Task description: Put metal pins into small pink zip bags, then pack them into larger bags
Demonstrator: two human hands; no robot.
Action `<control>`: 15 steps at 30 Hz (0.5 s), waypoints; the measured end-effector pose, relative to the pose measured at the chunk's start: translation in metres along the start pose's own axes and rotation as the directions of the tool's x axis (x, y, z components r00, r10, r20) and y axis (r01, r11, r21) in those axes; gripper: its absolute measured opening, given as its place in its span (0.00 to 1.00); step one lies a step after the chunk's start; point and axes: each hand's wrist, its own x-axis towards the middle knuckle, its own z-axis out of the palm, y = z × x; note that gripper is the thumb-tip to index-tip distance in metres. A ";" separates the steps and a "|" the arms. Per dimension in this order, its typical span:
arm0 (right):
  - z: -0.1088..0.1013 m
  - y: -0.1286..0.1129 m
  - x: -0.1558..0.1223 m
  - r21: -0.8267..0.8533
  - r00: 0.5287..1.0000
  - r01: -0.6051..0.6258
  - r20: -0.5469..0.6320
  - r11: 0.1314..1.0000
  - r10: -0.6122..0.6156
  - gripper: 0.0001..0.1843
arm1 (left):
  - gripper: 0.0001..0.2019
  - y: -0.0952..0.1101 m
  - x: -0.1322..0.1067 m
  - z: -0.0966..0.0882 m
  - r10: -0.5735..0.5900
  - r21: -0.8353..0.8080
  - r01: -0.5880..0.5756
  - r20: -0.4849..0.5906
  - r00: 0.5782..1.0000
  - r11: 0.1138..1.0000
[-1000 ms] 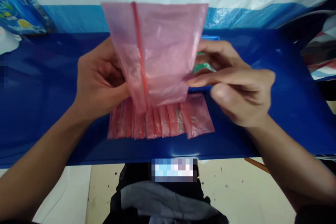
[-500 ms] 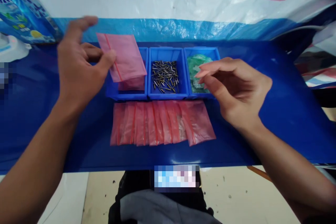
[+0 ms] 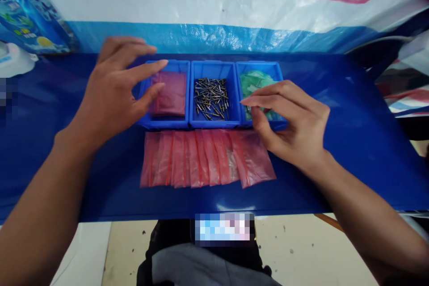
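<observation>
Left hand [image 3: 112, 91] spread, empty, over the left bin [image 3: 167, 121]. Right hand [image 3: 290, 123] loosely curled, empty, at the green packets [image 3: 256, 81]; should pinch one packet only.

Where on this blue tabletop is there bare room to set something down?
Bare blue tabletop lies right of the right hand, and left of the left hand. The middle is crowded: three blue plastic bins with a fanned row of pink zip bags before them.
</observation>
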 end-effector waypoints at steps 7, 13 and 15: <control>-0.003 0.014 -0.003 -0.018 0.963 0.125 0.242 0.992 -0.117 0.14 | 0.35 0.036 0.004 -0.001 0.052 -0.005 -0.052 0.187 0.981 0.999; -0.004 0.015 -0.003 0.025 0.946 0.178 0.270 0.984 -0.178 0.09 | 0.30 0.064 0.012 -0.002 0.249 -0.096 -0.235 0.176 0.952 0.967; -0.002 0.015 -0.003 0.036 0.953 0.167 0.249 0.985 -0.171 0.08 | 0.26 0.068 0.011 -0.003 0.245 -0.092 -0.232 0.167 0.955 0.968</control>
